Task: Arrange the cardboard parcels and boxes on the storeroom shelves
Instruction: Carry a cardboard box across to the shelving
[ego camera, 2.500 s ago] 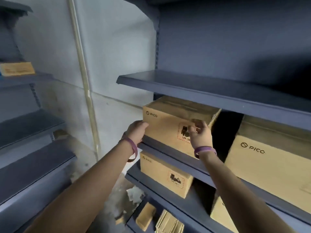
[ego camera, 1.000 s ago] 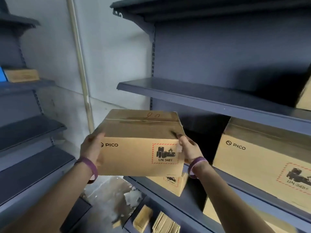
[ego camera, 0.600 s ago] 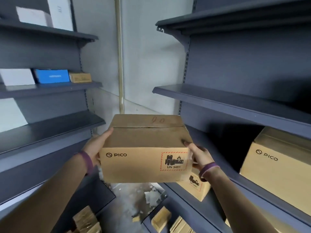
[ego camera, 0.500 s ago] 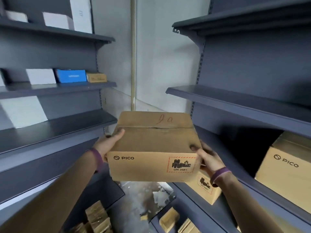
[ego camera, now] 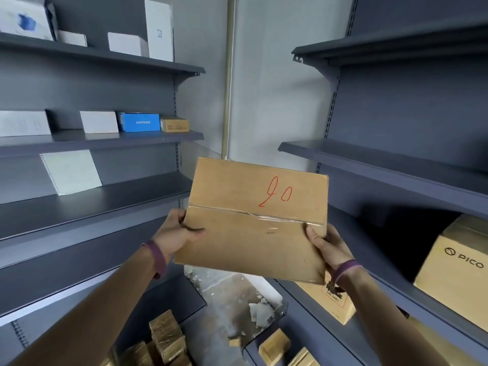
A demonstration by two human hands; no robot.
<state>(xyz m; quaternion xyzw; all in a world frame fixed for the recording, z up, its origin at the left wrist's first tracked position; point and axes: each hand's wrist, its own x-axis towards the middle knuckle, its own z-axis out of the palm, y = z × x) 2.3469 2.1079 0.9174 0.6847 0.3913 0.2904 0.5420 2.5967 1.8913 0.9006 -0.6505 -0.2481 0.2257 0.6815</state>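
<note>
I hold a taped cardboard box [ego camera: 253, 220] in mid-air between two grey shelf units, its top tilted toward me with red handwriting on it. My left hand [ego camera: 177, 233] grips its left edge and my right hand [ego camera: 327, 247] grips its right edge. Both wrists wear purple bands. A larger PICO box [ego camera: 454, 273] stands on the right unit's shelf. A smaller labelled box [ego camera: 330, 299] sits one shelf lower, partly hidden behind the held box.
The left shelf unit [ego camera: 105, 196] carries white boxes, a blue box [ego camera: 139, 122] and a small brown box [ego camera: 174, 124]. The right unit's upper shelf [ego camera: 383, 165] is bare. Small cardboard parcels [ego camera: 166, 336] and debris lie on the floor below.
The box came off the right unit's shelf and was carried left into the aisle. Its top has tipped toward me, hiding the printed front face. My view turned left.
</note>
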